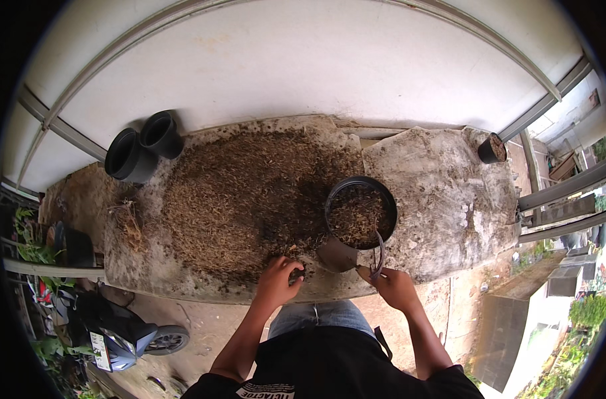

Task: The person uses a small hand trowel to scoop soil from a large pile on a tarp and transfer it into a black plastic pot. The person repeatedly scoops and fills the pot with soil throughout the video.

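Observation:
My left hand (282,280) is at the front edge of the pile of soil mixed with husks (233,199), its fingers curled around a dark clump of soil. My right hand (394,287) grips the handle of a trowel (337,255), whose broad blade rests low over the table beside the pot. A dark, thin plant stem or strip (381,249) curves from the pot's rim to my right hand; whether I hold it too is unclear. The round black plastic pot (394,219) holds soil mix and stands at the pile's right side.
Two black pots (133,159) (163,137) stand at the back left. Dry roots (132,227) lie at the left. A small filled pot (492,148) stands at the back right. A white wall (303,65) runs behind the worn table (442,199). A motorcycle (118,329) is at the lower left.

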Action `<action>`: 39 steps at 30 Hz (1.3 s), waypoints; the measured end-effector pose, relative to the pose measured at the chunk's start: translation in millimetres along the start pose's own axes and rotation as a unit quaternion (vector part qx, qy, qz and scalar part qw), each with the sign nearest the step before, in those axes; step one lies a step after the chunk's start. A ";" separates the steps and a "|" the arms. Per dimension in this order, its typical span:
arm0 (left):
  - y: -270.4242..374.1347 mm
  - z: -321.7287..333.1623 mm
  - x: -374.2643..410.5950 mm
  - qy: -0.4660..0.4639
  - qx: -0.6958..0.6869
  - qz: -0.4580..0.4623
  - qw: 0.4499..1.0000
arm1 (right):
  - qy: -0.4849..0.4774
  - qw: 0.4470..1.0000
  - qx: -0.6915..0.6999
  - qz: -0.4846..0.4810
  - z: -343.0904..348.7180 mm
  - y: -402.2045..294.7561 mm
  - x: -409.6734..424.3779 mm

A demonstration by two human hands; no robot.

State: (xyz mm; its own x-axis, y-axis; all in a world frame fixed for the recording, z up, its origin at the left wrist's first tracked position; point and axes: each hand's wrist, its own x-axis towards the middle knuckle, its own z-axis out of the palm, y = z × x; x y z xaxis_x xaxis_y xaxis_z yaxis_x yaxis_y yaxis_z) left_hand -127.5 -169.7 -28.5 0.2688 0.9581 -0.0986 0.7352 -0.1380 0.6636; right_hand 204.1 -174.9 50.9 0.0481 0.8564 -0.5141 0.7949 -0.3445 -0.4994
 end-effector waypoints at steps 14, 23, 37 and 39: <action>-2.1 -22.0 5.6 0.043 -0.057 0.005 0.997 | 0.110 0.975 0.143 -0.132 116.7 -35.9 42.0; -11.8 -22.8 15.3 0.192 -0.116 0.073 0.972 | 0.056 0.972 0.211 -0.088 86.0 -27.7 27.0; -17.1 -31.7 27.2 0.213 -0.125 0.107 0.963 | 0.148 0.963 0.165 -0.154 75.6 -45.4 22.2; -15.3 -31.6 26.2 0.205 -0.131 0.103 0.965 | 0.117 0.964 0.211 -0.108 76.8 -44.3 25.5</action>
State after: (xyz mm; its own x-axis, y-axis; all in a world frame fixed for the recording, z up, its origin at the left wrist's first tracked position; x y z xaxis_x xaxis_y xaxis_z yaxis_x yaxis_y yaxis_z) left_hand -151.4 -134.5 -17.8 0.0852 0.9432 0.3210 0.4954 -0.3196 0.8077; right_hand 123.8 -167.4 6.4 0.0826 0.9722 -0.2191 0.4865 -0.2312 -0.8425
